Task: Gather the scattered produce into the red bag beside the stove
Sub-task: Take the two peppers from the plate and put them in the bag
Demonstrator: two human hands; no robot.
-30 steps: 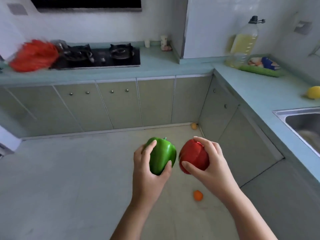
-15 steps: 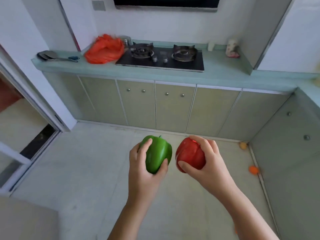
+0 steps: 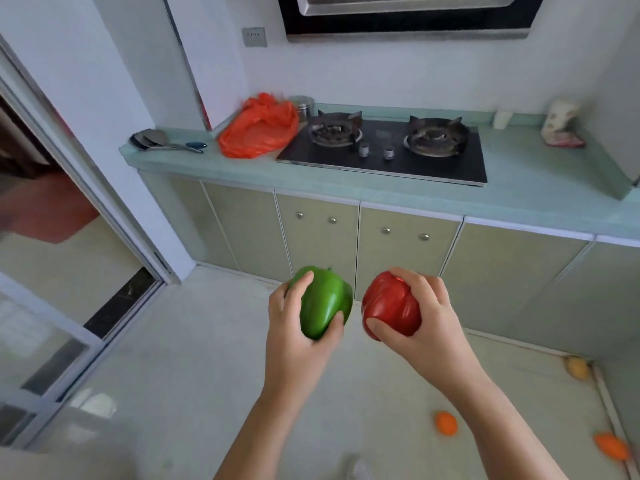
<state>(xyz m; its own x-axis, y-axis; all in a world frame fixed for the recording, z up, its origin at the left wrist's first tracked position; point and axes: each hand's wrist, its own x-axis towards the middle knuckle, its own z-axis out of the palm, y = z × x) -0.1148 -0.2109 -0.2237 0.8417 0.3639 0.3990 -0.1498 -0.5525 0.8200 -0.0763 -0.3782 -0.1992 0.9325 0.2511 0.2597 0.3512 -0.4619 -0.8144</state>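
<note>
My left hand (image 3: 294, 337) grips a green bell pepper (image 3: 323, 301) in front of me, over the floor. Beside it my right hand (image 3: 427, 323) grips a red bell pepper (image 3: 389, 306). The red bag (image 3: 258, 128) lies crumpled and open on the teal counter, just left of the black gas stove (image 3: 384, 147). On the floor at the lower right lie an orange fruit (image 3: 446, 423), a second orange piece (image 3: 611, 446) and a yellowish one (image 3: 576, 367) by the cabinet corner.
Spatulas (image 3: 162, 140) rest on the counter's left end. A metal pot (image 3: 302, 105) stands behind the bag. Cabinets (image 3: 346, 244) run under the counter. A sliding glass door (image 3: 69, 289) stands at the left. A packet (image 3: 562, 128) sits right of the stove.
The view has swung left and closer to the stove counter; the bag and stove now sit nearer and more central. Both hands still hold their peppers the same way.
</note>
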